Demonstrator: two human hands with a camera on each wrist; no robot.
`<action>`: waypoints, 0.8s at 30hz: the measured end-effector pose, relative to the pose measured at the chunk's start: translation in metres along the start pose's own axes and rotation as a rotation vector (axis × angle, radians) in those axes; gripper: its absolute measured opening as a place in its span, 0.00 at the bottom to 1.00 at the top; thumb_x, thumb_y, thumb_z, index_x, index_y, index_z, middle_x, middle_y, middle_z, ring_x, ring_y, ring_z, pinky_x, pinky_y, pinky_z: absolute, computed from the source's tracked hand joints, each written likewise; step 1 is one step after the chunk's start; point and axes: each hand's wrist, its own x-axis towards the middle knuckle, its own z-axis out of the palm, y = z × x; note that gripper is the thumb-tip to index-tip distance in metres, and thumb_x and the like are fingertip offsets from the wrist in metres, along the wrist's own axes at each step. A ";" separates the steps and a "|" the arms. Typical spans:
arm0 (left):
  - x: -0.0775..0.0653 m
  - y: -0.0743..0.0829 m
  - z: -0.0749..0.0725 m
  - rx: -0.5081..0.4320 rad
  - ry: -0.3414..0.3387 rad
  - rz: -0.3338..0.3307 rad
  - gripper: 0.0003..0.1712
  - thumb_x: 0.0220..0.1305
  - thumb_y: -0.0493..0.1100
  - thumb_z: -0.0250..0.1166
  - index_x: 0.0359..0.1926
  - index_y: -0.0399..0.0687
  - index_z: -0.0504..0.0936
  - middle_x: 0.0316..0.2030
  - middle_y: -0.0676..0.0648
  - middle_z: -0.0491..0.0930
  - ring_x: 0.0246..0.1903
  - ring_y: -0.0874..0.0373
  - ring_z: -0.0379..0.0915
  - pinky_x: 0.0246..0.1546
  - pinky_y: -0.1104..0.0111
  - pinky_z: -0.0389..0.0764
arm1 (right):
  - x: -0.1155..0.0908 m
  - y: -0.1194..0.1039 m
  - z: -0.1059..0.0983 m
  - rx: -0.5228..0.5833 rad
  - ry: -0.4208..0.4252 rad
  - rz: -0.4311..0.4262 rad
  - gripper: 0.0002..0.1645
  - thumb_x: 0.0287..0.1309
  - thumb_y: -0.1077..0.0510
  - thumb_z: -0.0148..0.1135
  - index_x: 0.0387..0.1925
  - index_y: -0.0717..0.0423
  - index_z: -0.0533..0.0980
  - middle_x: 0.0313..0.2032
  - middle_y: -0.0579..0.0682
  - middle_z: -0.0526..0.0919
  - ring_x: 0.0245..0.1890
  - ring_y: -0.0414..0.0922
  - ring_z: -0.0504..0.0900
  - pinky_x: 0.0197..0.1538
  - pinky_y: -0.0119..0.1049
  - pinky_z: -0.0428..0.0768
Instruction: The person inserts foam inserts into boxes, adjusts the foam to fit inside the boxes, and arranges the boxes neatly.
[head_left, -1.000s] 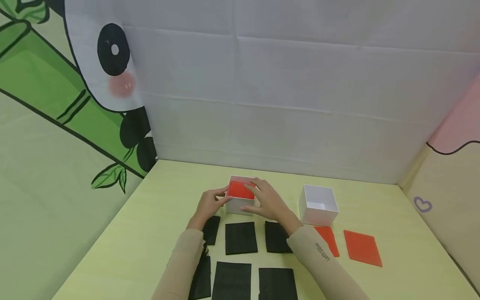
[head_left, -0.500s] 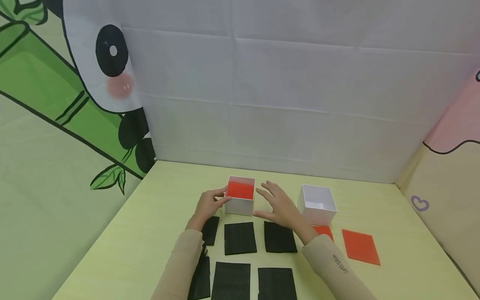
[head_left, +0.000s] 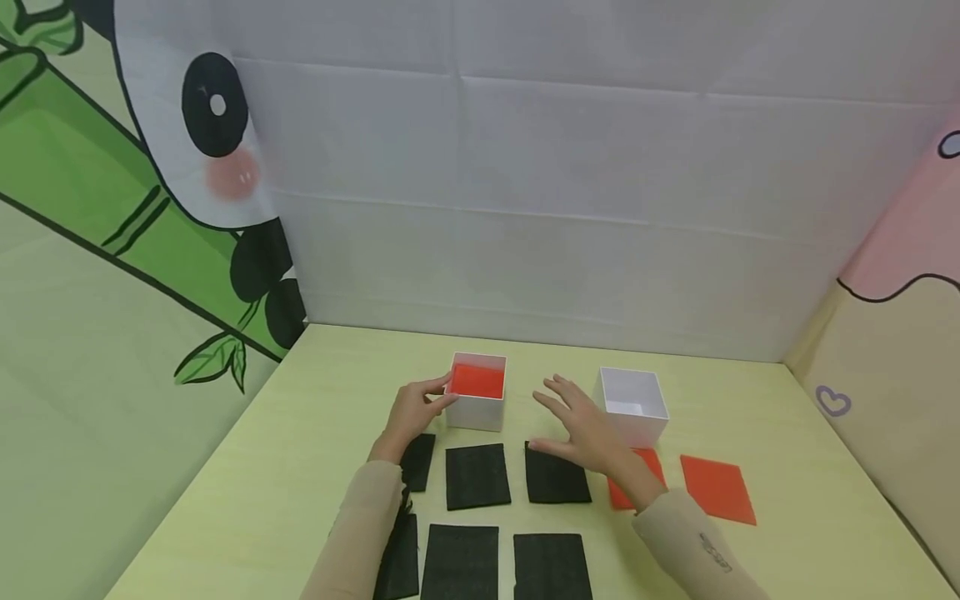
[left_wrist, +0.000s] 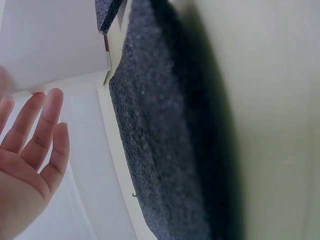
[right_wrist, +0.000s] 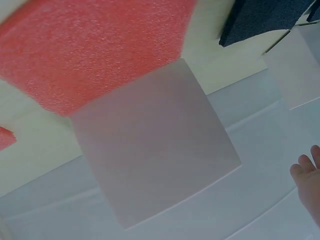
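Black sheets (left_wrist: 155,125) rough, matt, foam-like; red sheets (right_wrist: 110,50) pebbly; white boxes (right_wrist: 155,145) smooth.

A pale yellow tabletop (head_left: 262,500) meets a creased white backdrop (head_left: 525,208), apparently fabric, flanked by a left panel (head_left: 90,375) printed with green bamboo (head_left: 82,175) and a pink-and-cream right panel (head_left: 900,358) under soft light.

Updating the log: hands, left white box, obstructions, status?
Left hand touching left white box; right hand apart from it, holding nothing. Red piece inside. Nothing seen blocking the box from above.
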 end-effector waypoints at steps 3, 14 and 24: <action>-0.001 0.000 -0.001 -0.003 0.008 0.038 0.30 0.50 0.54 0.66 0.54 0.48 0.76 0.40 0.39 0.79 0.21 0.56 0.75 0.22 0.70 0.74 | -0.008 0.002 -0.002 0.005 -0.001 0.020 0.44 0.49 0.31 0.54 0.59 0.56 0.67 0.60 0.58 0.63 0.62 0.55 0.55 0.55 0.55 0.62; 0.004 0.000 0.001 0.017 -0.019 -0.046 0.28 0.51 0.47 0.67 0.55 0.49 0.74 0.41 0.41 0.79 0.23 0.51 0.76 0.22 0.70 0.73 | -0.031 0.006 -0.007 0.033 0.021 0.021 0.43 0.49 0.32 0.54 0.58 0.58 0.68 0.60 0.59 0.63 0.61 0.56 0.56 0.52 0.56 0.64; 0.002 -0.002 0.002 -0.002 -0.020 -0.048 0.28 0.51 0.47 0.67 0.56 0.51 0.74 0.44 0.41 0.78 0.23 0.52 0.76 0.24 0.70 0.75 | -0.050 0.009 -0.013 0.026 0.032 0.024 0.41 0.48 0.36 0.59 0.56 0.60 0.69 0.58 0.59 0.64 0.61 0.57 0.57 0.53 0.54 0.64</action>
